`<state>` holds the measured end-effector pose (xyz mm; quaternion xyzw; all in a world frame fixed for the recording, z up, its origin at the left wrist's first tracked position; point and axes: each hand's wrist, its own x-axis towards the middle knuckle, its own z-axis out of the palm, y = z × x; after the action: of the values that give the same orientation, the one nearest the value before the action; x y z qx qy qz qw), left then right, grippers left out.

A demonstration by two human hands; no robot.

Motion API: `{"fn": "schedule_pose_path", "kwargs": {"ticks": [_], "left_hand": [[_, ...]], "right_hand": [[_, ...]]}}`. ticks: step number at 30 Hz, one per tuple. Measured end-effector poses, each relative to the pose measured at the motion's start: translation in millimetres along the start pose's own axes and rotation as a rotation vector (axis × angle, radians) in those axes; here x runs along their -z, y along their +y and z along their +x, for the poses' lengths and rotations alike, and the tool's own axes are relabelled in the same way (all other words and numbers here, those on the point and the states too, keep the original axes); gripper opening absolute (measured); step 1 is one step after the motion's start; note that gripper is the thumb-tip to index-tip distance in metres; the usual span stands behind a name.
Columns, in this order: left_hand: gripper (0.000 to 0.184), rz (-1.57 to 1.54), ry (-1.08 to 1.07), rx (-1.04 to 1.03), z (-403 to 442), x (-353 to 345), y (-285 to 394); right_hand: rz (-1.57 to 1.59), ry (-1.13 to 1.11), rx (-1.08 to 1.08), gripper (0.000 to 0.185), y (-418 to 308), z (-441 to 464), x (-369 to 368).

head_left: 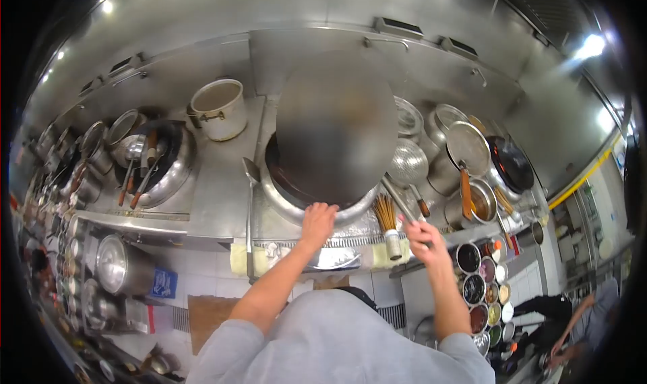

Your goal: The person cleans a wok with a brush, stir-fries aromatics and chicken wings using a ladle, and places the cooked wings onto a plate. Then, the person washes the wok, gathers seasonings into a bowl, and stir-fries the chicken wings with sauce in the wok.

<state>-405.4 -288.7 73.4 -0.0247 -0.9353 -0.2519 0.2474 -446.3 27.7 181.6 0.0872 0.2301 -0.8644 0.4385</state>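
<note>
A dark wok [275, 161] sits in a wide metal ring [286, 212] in front of me; a grey blurred oval hides most of its inside. My left hand [319, 225] is closed at the wok's near rim, fingers curled over the edge. My right hand [426, 241] is closed around a long metal-handled tool [399, 198] that slants up toward the wok; its far end is hidden. Beside that tool lies a bamboo wok brush [386, 215] with a white-wrapped grip. A perforated ladle [408, 163] with a wooden handle rests right of the wok.
A long-handled spatula [250, 202] lies left of the wok. A tall pot [219, 111] stands at back left, near another wok holding tools [151, 165]. At right are a strainer [468, 151] and several seasoning containers [474, 288]. Another person [593, 316] is at lower right.
</note>
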Motion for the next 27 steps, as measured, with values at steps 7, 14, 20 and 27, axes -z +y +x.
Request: {"fn": "schedule_pose_path", "kwargs": {"ticks": [7, 14, 20, 27], "left_hand": [[0.017, -0.085, 0.035, 0.061, -6, 18, -20], [0.021, -0.146, -0.023, 0.114, -13, 18, -20], [0.054, -0.034, -0.101, 0.026, -21, 24, -15], [0.067, -0.002, -0.196, 0.048, -21, 14, -10]], "right_hand": [[-0.184, 0.186, 0.132, 0.023, 80, 36, -29], [-2.481, 0.581, 0.908, 0.058, 77, 86, 62], [-1.294, 0.442, 0.157, 0.037, 61, 42, 76], [-1.331, 0.495, -0.558, 0.065, 108, 44, 305]]}}
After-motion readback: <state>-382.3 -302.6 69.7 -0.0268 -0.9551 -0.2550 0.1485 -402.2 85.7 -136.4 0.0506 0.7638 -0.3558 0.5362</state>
